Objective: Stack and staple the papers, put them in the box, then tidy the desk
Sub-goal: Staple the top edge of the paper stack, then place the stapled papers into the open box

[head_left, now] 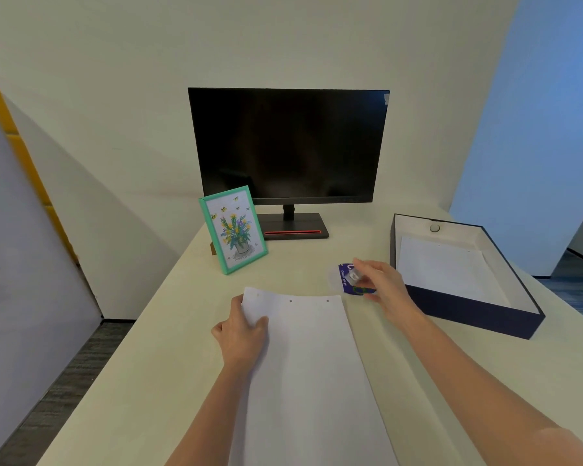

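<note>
A stack of white papers (310, 364) lies lengthwise in the middle of the desk, with small marks along its far edge. My left hand (241, 334) grips the stack's far left corner, thumb on top. My right hand (381, 284) hovers to the right of the stack's far end, its fingers closed on a small translucent grey stapler (353, 276). Under that hand lies a blue and white wipes packet (345, 280). A dark blue open box (465, 297) sits at the right, with white sheets (445, 267) inside it.
A black monitor (288, 146) stands at the back on its stand. A green-framed flower picture (234, 228) leans upright in front of it at the left. The cream desk (155, 364) ends at the left above a grey floor.
</note>
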Demonstrator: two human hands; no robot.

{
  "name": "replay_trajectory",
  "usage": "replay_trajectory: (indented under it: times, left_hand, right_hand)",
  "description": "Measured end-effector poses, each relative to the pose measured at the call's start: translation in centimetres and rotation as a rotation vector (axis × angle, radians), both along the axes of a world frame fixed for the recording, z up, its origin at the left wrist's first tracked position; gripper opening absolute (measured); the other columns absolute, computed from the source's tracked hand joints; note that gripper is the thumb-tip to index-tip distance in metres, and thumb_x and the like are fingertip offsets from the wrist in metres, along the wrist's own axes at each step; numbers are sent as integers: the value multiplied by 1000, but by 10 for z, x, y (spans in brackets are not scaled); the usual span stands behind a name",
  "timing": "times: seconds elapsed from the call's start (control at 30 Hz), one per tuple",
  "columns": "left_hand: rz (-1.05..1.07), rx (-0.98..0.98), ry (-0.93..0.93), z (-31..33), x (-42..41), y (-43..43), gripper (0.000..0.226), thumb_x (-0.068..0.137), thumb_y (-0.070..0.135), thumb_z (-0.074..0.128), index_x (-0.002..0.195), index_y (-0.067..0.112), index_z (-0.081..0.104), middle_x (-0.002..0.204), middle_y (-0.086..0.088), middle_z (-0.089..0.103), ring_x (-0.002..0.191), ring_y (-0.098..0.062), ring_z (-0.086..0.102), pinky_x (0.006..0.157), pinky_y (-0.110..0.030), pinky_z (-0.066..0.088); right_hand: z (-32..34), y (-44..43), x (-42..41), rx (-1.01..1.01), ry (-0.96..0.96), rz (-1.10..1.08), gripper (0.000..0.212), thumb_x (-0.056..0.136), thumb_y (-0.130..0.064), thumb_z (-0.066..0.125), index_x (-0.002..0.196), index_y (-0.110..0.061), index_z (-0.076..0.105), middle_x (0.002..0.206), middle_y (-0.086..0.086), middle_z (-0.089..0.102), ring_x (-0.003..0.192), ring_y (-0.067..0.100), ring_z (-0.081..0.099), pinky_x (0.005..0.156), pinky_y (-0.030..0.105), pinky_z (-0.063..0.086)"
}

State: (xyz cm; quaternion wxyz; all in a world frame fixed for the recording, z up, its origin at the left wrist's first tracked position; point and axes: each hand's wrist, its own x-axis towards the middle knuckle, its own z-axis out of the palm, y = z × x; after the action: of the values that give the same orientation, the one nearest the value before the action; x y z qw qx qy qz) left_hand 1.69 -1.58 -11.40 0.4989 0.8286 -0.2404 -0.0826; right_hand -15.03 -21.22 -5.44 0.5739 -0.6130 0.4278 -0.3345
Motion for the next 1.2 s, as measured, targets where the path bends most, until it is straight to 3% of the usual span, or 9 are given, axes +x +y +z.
replay_trajectory:
  times: [0.2, 0.37, 0.47, 0.57, 0.63, 0.77, 0.97, 1.1, 1.2]
  left_hand:
    - [-13, 5, 75, 16, -8, 6, 43, 86, 24, 54, 127, 21, 41, 103, -1, 59, 116, -34, 36, 85, -30, 24]
    - [-59, -78, 116, 44, -10, 18, 37, 85, 18, 56, 120, 21, 46, 101, 4, 58, 109, -32, 52, 105, -44, 36]
    - [-155, -166, 108, 71, -6, 24, 47, 80, 22, 63, 124, 24, 45, 113, 3, 61, 112, -30, 58, 101, -51, 44]
    - [-236, -275, 132, 103, -11, 31, 51, 83, 18, 66, 128, 25, 43, 128, -3, 57, 113, -25, 59, 96, -50, 50]
    - [-279, -338, 131, 125, -20, 38, 51, 85, 17, 66, 128, 28, 42, 130, -1, 55, 116, -23, 57, 96, -48, 51]
    - [-301, -440, 51, 163, -36, 53, 47, 86, 19, 65, 127, 28, 43, 126, 0, 57, 112, -20, 59, 94, -44, 53]
    - [-156, -578, -193, 205, -71, 72, 34, 90, 17, 56, 119, 24, 41, 99, 16, 58, 91, -1, 59, 73, -21, 48]
    - [-87, -559, -243, 201, -88, 79, 40, 91, 17, 54, 127, 23, 36, 111, 5, 58, 99, -18, 60, 86, -35, 50]
    - [-75, -495, -217, 179, -95, 85, 46, 91, 20, 54, 131, 27, 31, 122, 3, 57, 107, -24, 59, 93, -44, 50]
  right_hand:
    - [-11, 41, -49, -518, 929, 4, 46, 79, -50, 59, 105, -12, 51, 109, 7, 54, 100, 27, 56, 68, 31, 40]
    - [-28, 57, -58, -685, 1146, -31, 61, 84, -65, 40, 125, -20, 48, 128, 4, 41, 118, 24, 41, 93, 41, 37]
    - [-10, 64, -50, -696, 729, -28, 52, 92, -47, 49, 133, -17, 48, 134, 3, 48, 126, 23, 44, 103, 37, 34]
    - [20, 76, -40, -215, 152, 91, 61, 87, -26, 66, 141, -12, 41, 139, 1, 49, 130, 20, 46, 106, 32, 34]
    - [38, 82, -39, 81, -37, 246, 54, 84, -19, 69, 134, -13, 47, 130, 0, 58, 121, 20, 54, 103, 33, 38]
    - [74, 100, -46, 89, -189, 274, 22, 90, -12, 60, 111, -14, 63, 115, 9, 69, 100, 22, 65, 86, 35, 52]
    - [130, 145, -59, -232, -309, 149, 17, 93, -13, 50, 104, -18, 61, 99, -1, 71, 85, 15, 67, 68, 27, 53]
    - [130, 170, -61, -335, -314, 97, 20, 94, -16, 50, 110, -25, 55, 102, -9, 66, 91, 8, 64, 79, 27, 53]
    - [111, 181, -60, -355, -257, 51, 22, 92, -15, 54, 110, -26, 52, 100, -14, 63, 91, 3, 61, 70, 19, 48]
